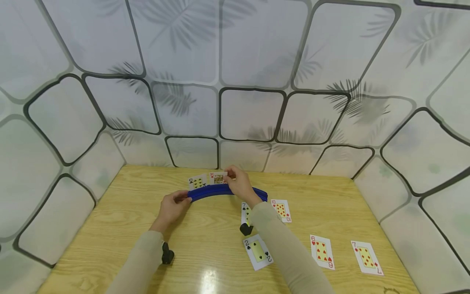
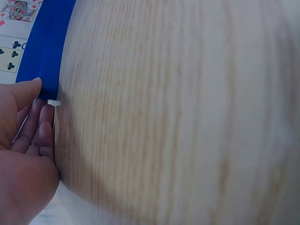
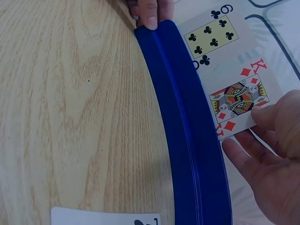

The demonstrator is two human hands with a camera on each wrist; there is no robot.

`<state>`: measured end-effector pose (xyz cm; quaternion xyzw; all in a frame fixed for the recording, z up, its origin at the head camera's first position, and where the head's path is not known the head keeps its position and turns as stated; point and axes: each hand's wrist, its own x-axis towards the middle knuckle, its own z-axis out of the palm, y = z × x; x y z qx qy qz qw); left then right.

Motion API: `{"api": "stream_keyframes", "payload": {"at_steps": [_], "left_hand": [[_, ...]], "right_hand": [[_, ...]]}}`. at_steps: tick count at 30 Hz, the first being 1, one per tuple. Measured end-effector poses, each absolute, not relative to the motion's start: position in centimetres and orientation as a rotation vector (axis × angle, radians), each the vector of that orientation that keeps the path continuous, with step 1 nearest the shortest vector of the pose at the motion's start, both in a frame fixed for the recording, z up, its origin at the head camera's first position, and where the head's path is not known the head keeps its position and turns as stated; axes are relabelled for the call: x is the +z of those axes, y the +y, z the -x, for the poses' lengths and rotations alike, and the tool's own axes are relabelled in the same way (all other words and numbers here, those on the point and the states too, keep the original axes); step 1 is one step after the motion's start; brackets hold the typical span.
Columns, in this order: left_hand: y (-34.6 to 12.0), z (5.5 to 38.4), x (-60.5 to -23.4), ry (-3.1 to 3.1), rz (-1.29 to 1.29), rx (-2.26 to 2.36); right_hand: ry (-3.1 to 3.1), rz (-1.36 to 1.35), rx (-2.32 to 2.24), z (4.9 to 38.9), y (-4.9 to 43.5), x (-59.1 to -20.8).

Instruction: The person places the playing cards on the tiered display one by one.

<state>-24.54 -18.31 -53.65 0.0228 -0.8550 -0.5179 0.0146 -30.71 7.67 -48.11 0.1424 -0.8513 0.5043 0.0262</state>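
Note:
A curved blue card holder (image 1: 211, 191) lies toward the far side of the table. My left hand (image 1: 174, 207) pinches its left end, thumb on the near face, as the left wrist view (image 2: 23, 140) also shows. In the holder stands a six of clubs (image 3: 213, 40), its lower edge behind the blue rim. Beside it is a king of diamonds (image 3: 239, 101), which my right hand (image 3: 276, 145) pinches by its right side between thumb and fingers. The king's lower edge meets the holder's rim. From the head view, my right hand (image 1: 239, 185) covers part of the king.
On the wooden table (image 1: 205, 237) lie a black-suited seven (image 1: 245, 210), partly under the right forearm, a two of spades (image 1: 257, 253) and a ten of diamonds (image 1: 281, 211). Farther right lie a six of hearts (image 1: 322, 252) and a seven of diamonds (image 1: 366, 258). A patterned wall (image 1: 249, 114) rises behind.

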Motion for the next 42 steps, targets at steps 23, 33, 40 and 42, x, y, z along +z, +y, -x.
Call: {"api": "stream_keyframes", "payload": {"at_steps": [23, 33, 40, 42], "left_hand": [[-18.3, 24.7, -53.5, -2.664, -0.057, -1.613], [-18.3, 24.5, -53.6, -2.670, -0.053, -1.611], [-18.3, 24.6, -53.7, -2.669, -0.059, -1.593], [-18.3, 24.6, -53.8, -2.671, -0.066, -1.593]], "right_hand": [[-2.634, -0.463, 1.457, 30.2, 13.2, -47.1], [-2.648, -0.410, 1.353, 28.8, 18.5, -47.8], [-2.685, -0.333, 1.289, 27.5, 21.9, -49.0], [-2.710, -0.313, 1.269, 27.1, 22.7, -49.6]]}}
